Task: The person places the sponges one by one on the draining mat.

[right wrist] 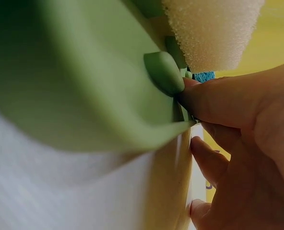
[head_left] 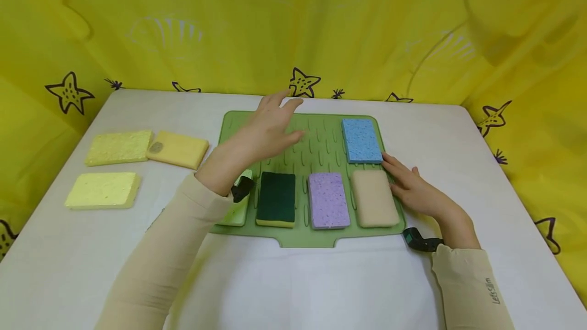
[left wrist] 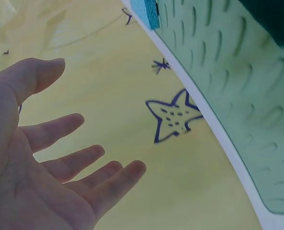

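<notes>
The left hand, its grip wide, is above the green mat on the counter. The right hand touches the mat's right edge; I can't tell if it pinches.

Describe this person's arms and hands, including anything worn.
Long, close-fitting beige fabric sleeves cover both forearms; the right one bears small dark lettering, apparently "LetsSlim". A small black device sits at the left wrist, a similar one at the right. Left hand and right hand show no gloves or rings.
</notes>
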The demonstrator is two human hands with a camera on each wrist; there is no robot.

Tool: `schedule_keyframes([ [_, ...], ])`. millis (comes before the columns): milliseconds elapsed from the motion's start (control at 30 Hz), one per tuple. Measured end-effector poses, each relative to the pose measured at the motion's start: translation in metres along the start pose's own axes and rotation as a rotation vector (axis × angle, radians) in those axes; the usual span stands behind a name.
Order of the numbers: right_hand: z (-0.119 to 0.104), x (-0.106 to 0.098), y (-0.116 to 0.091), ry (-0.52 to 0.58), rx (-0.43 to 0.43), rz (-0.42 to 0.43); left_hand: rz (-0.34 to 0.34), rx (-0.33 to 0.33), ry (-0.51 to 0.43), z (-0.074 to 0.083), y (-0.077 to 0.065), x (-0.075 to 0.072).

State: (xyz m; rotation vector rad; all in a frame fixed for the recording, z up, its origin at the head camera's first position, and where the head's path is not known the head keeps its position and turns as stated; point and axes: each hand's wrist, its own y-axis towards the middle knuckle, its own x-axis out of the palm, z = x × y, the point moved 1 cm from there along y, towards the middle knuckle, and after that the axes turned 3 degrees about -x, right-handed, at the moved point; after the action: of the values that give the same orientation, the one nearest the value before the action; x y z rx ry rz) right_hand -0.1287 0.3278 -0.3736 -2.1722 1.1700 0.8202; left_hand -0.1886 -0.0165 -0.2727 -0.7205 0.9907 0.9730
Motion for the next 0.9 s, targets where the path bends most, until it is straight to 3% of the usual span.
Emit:
schedule_keyframes([
  [433,0.000,0.001,0.000,-0.002,-0.013,0.002,0.079,-0.114,-0.044,-0.041,-0.028,-0.016],
  [700,0.001,-0.001,0.000,0.007,-0.030,0.022,0.108,-0.198,-0.095,-0.067,-0.040,-0.017],
  [900,0.003,0.003,-0.001,0.015,-0.049,0.023,0.143,-0.272,-0.129,-0.094,-0.057,-0.015],
])
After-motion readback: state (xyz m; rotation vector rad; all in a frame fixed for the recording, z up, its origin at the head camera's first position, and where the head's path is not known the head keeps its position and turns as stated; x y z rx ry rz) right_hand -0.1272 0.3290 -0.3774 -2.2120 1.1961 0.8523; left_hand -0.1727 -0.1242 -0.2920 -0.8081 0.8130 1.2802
